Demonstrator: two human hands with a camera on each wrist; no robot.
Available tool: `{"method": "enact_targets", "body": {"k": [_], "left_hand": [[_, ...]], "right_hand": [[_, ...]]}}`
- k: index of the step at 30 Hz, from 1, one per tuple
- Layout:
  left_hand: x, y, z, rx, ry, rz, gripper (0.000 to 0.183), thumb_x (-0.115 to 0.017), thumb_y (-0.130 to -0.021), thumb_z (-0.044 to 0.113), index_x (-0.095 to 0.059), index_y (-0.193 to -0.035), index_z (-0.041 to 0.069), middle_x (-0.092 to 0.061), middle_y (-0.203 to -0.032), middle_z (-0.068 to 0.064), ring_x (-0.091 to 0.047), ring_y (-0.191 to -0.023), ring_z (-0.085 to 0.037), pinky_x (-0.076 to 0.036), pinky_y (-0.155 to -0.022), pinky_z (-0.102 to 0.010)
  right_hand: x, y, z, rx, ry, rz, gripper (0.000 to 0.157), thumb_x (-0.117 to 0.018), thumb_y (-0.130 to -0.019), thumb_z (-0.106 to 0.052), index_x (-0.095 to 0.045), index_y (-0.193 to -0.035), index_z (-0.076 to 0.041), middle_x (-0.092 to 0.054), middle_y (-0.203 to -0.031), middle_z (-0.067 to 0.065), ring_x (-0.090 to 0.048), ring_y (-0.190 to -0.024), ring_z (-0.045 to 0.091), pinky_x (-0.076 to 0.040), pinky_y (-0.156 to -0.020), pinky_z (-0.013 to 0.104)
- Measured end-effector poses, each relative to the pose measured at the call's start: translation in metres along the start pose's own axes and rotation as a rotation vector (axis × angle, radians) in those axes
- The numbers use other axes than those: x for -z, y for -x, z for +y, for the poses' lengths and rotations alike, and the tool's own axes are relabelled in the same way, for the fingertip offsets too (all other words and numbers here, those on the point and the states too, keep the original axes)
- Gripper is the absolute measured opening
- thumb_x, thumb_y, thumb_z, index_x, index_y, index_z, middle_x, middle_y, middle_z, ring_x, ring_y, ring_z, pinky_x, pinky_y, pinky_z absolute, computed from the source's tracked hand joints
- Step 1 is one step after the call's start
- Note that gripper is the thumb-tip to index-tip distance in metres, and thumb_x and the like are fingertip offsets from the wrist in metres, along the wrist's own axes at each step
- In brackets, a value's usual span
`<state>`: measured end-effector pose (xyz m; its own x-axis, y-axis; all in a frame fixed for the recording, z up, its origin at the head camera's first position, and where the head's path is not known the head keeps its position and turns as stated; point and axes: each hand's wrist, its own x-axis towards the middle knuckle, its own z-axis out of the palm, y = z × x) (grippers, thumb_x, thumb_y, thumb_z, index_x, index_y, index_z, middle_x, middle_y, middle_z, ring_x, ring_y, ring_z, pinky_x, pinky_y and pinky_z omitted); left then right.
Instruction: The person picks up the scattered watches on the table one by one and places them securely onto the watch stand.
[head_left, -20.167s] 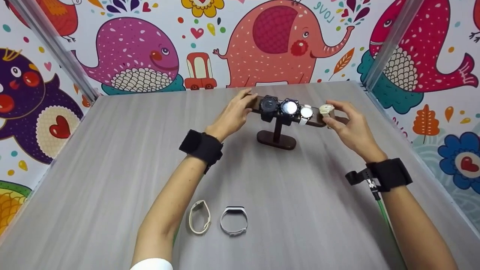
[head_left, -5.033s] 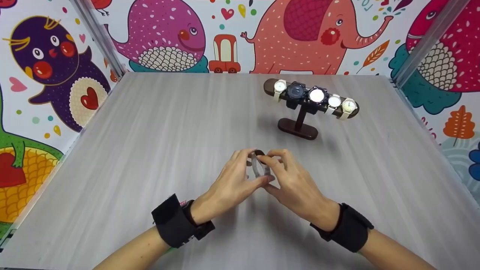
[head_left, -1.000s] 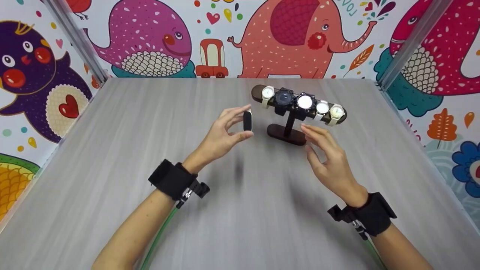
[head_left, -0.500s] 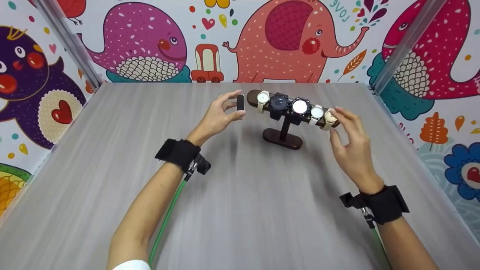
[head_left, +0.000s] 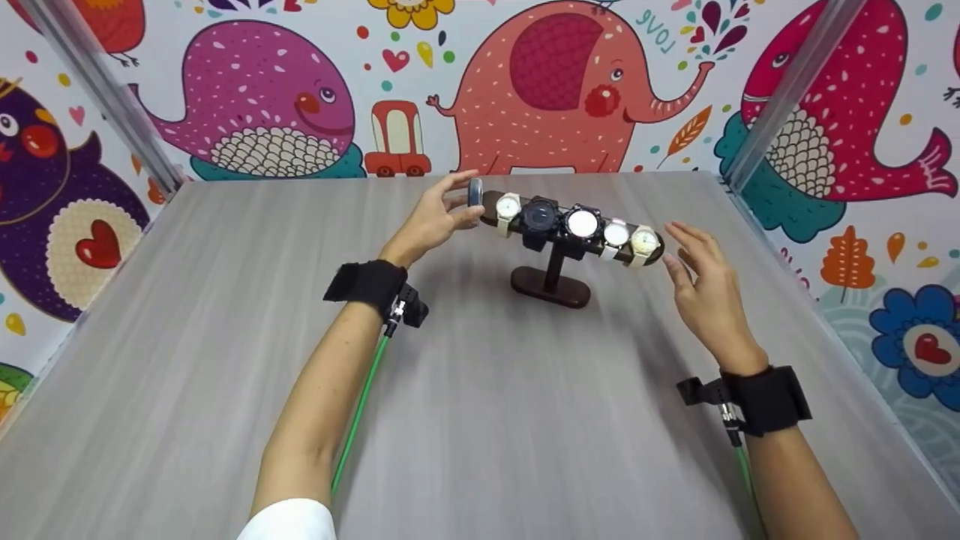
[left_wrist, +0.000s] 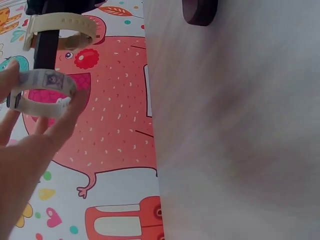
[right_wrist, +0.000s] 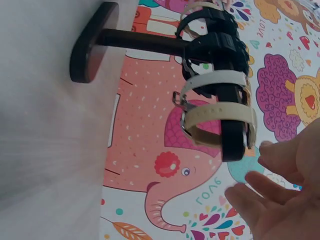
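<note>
My left hand [head_left: 427, 221] pinches a smart band [head_left: 475, 193] between thumb and fingers at the left end of a dark wooden watch stand [head_left: 550, 287]. In the left wrist view the band [left_wrist: 31, 79] is a closed pale loop with a purple print, overlapping the tip of the bar [left_wrist: 46, 50]. Along the bar sit a cream watch [head_left: 508, 207], two black watches, a white watch [head_left: 616, 234] and another cream watch [head_left: 645, 244]. Beside the bar's right end, my right hand [head_left: 705, 292] holds nothing; its fingers are loosely bent and apart from the bar in the right wrist view.
The stand is on a grey wood-grain table [head_left: 480, 412] near the back wall. Cartoon-printed panels [head_left: 555, 90] enclose the back and sides. Green cables [head_left: 360, 412] run from the black wrist straps [head_left: 367, 285] down both forearms.
Twenty seconds ago two bands lay on the front table; five seconds ago both hands held one there. Since then my left hand has carried it to the bar's left end, the right hand to the other end.
</note>
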<state>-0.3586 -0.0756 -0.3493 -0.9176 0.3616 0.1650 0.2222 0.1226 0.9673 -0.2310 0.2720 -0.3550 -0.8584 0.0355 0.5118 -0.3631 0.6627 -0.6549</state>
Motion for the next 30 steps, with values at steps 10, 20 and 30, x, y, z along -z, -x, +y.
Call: {"method": "enact_targets", "body": {"k": [10,20,30], "left_hand": [[0.007,-0.003,0.003,0.018,0.009,-0.116,0.061,-0.06,-0.098,0.003,-0.038,-0.154,0.011,-0.036,-0.156,-0.016,-0.048,-0.141,-0.033,-0.054,-0.104,-0.043],[-0.001,-0.004,0.001,0.022,0.037,-0.18,0.062,-0.061,-0.098,0.006,-0.037,-0.155,0.01,-0.041,-0.154,-0.015,-0.055,-0.128,-0.031,-0.055,-0.102,-0.043],[-0.007,-0.007,-0.003,0.064,0.05,-0.173,0.063,-0.059,-0.099,0.004,-0.035,-0.156,0.014,-0.042,-0.153,-0.014,-0.055,-0.128,-0.027,-0.055,-0.102,-0.038]], "right_hand": [[-0.005,-0.005,-0.006,-0.009,-0.035,-0.023,0.04,-0.057,-0.097,0.006,-0.057,-0.137,0.005,-0.055,-0.139,0.025,-0.054,-0.131,0.035,-0.047,-0.103,0.02],[-0.011,-0.003,-0.004,-0.026,-0.068,-0.039,0.044,-0.057,-0.095,0.01,-0.055,-0.139,0.004,-0.052,-0.141,0.025,-0.055,-0.131,0.039,-0.044,-0.097,0.005],[-0.012,-0.002,0.001,-0.023,-0.081,-0.028,0.044,-0.056,-0.094,0.013,-0.054,-0.138,0.007,-0.052,-0.139,0.026,-0.054,-0.13,0.037,-0.044,-0.099,0.005]]}}
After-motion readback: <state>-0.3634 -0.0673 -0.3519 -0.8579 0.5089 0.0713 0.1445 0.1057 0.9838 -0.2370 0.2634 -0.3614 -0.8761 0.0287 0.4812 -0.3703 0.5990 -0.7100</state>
